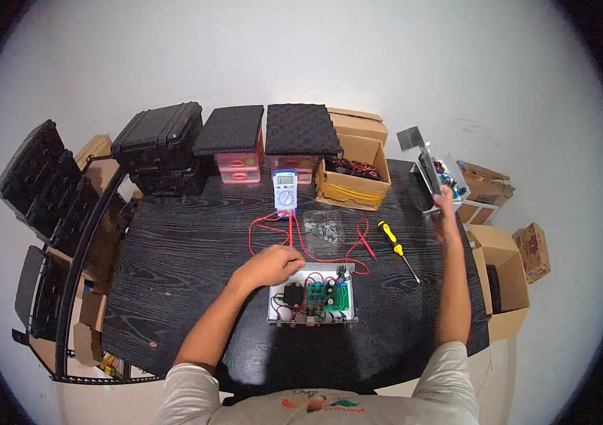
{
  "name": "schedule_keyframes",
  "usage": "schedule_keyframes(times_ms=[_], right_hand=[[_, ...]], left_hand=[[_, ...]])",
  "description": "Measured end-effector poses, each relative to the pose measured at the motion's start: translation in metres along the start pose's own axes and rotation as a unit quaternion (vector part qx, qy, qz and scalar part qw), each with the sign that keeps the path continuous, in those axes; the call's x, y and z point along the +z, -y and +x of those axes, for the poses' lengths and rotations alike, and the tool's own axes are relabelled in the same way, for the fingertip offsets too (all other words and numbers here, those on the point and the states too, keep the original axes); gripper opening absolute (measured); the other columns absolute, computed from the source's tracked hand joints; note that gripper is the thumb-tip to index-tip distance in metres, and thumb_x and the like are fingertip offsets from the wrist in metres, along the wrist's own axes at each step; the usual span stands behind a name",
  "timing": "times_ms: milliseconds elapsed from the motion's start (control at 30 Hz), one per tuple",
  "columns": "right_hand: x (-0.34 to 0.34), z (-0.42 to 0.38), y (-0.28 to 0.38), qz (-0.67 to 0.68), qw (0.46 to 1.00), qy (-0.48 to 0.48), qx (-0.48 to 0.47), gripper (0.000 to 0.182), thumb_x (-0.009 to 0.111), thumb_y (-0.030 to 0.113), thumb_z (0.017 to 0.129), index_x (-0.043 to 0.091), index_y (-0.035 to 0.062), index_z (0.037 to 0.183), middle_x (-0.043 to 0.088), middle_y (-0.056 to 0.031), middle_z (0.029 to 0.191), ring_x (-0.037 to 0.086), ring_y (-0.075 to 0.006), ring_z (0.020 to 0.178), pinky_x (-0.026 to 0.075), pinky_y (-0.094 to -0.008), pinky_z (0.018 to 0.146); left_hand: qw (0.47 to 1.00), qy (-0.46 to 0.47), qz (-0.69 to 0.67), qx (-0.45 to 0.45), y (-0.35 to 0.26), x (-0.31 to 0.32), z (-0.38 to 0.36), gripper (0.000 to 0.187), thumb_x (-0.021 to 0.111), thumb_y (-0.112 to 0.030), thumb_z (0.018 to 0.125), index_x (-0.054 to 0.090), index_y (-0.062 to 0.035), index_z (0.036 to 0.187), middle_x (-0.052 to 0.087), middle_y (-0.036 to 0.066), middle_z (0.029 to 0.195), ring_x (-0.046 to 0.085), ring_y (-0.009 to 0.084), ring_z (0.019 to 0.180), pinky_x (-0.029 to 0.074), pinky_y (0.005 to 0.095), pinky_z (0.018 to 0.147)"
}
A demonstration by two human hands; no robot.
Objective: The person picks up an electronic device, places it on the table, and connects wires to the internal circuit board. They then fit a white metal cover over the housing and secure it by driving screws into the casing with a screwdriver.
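An open electronics case (pixel 275 297) stands in front of me, with a green circuit board (pixel 340 295), a black component and red and black wires inside. My left hand (pixel 273 265) is closed at its back left edge, fingers together; the fingertips are partly hidden. Out to the right, my right hand (pixel 446 212) grips a dark bent metal cover (pixel 427 167), held upright. Behind that cover sits another open case with electronics (pixel 450 177). A yellow and black screwdriver (pixel 394 241) lies on the table between the case and my right arm.
A multimeter (pixel 286 195) with red leads and a clear tray (pixel 324 232) of screws lie beyond the case. A cardboard box (pixel 354 191) of cables, pink drawer units (pixel 239 170) and black hard cases (pixel 160 142) line the back. More boxes (pixel 503 276) stand right of the table (pixel 174 283).
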State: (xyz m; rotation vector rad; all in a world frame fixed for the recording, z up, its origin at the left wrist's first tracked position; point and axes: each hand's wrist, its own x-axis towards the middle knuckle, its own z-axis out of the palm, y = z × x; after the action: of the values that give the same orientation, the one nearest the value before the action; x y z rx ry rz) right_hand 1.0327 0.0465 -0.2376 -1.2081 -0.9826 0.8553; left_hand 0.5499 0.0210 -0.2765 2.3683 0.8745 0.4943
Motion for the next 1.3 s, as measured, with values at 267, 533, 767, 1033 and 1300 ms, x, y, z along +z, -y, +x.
schedule_keyframes(times_ms=[267, 533, 767, 1033, 1300], right_hand=[[0.051, -0.1, 0.079, 0.135, 0.93, 0.33, 0.089, 0.089, 0.081, 0.05, 0.064, 0.048, 0.0098, 0.136, 0.051, -0.0129, 0.137, 0.052, -0.0255, 0.127, 0.054, -0.044, 0.102], [0.096, -0.142, 0.049, 0.119, 0.868, 0.458, 0.15, 0.103, 0.08, 0.076, 0.067, 0.047, 0.0121, 0.141, 0.049, -0.007, 0.14, 0.049, -0.0177, 0.125, 0.044, -0.0359, 0.107], [0.104, -0.179, 0.028, 0.096, 0.91, 0.38, -0.137, 0.106, 0.089, 0.025, 0.081, 0.026, -0.0033, 0.162, 0.029, -0.0169, 0.17, 0.034, -0.0302, 0.155, 0.035, -0.0457, 0.121], [0.126, -0.203, -0.032, -0.202, 0.931, 0.163, -0.256, 0.051, 0.045, 0.002, 0.1, 0.041, -0.0074, 0.15, 0.048, -0.029, 0.153, 0.05, -0.0399, 0.144, 0.039, -0.0422, 0.119], [0.125, -0.198, -0.069, -0.241, 0.924, 0.168, -0.244, 0.052, 0.048, 0.003, 0.098, 0.041, -0.0002, 0.149, 0.052, -0.0283, 0.15, 0.054, -0.0446, 0.139, 0.044, -0.0445, 0.114]], left_hand=[[0.961, -0.269, 0.024, 0.065, -0.071, -0.035, -0.005, 0.094, 0.079, -0.032, 0.088, 0.028, 0.0008, 0.16, 0.035, 0.026, 0.163, 0.035, 0.0423, 0.152, 0.029, 0.0463, 0.125], [0.957, -0.266, -0.085, 0.081, -0.057, -0.014, -0.029, 0.046, 0.055, -0.006, 0.099, 0.044, 0.0038, 0.143, 0.061, 0.023, 0.133, 0.062, 0.0399, 0.122, 0.048, 0.0429, 0.107], [0.935, -0.316, -0.159, -0.034, -0.042, 0.009, -0.054, 0.033, 0.048, 0.0, 0.099, 0.051, 0.0048, 0.131, 0.064, 0.017, 0.109, 0.065, 0.0204, 0.095, 0.054, 0.0366, 0.087], [0.958, -0.285, -0.02, 0.039, -0.042, 0.01, -0.06, 0.047, 0.057, 0.006, 0.088, 0.05, 0.001, 0.134, 0.063, 0.024, 0.125, 0.065, 0.0418, 0.116, 0.051, 0.0441, 0.105], [0.959, -0.281, -0.03, 0.005, -0.02, 0.029, -0.065, 0.046, 0.057, 0.003, 0.091, 0.05, -0.0013, 0.136, 0.065, 0.025, 0.127, 0.069, 0.0425, 0.115, 0.055, 0.0412, 0.097]])
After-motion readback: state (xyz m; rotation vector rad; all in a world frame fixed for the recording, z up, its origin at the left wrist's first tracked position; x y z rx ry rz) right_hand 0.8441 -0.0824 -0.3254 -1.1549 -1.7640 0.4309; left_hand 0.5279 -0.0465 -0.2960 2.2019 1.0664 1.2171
